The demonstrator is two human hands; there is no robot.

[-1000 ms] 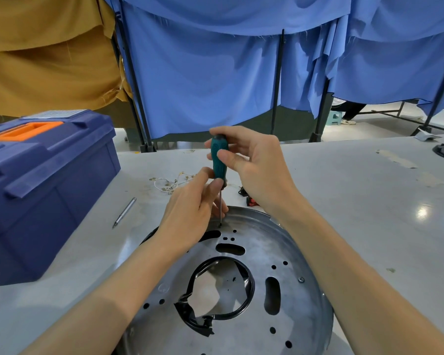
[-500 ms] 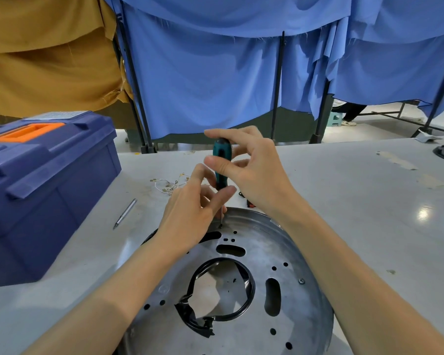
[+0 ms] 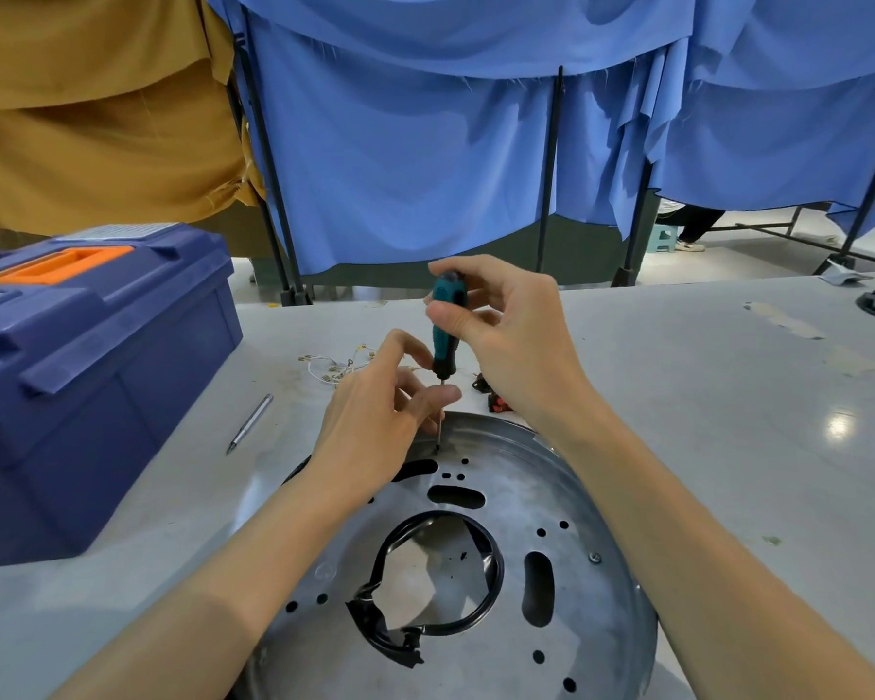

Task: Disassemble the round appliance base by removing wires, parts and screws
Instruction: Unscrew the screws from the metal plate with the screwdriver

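1. Gripping the teal-and-black screwdriver [image 3: 445,325] near the top of its handle, your right hand [image 3: 506,336] pinches it between thumb and fingertips and holds it upright above the desk [image 3: 728,421]
2. Your left hand [image 3: 375,421] curls around the lower end of the tool, with thumb and fingers closing on the thin shaft just below the handle
3. The screwdriver tip stands in a small hole near the far rim of the round appliance base [image 3: 516,497], which lies flat on the desk directly in front of you, between your two forearms
4. The base is a shallow disc of bare metal pierced with round holes and oval slots; a black ring [image 3: 491,563] with ragged black wrap lines its large centre opening
5. One screw [image 3: 595,558] sits in the plate on the right side, close beside your right forearm
6. A loose bundle of thin pale wires [image 3: 339,366] lies on the desk beyond your left hand, and a small red-and-black part [image 3: 496,401] rests just past the far rim of the base, below your right wrist
7. A slim metal rod [image 3: 249,423] lies on the desk between the base and the blue toolbox [image 3: 97,371], which has an orange handle and stands closed at your left
8. Blue cloth [image 3: 425,169] and mustard cloth [image 3: 97,118] hang on dark frames behind the desk
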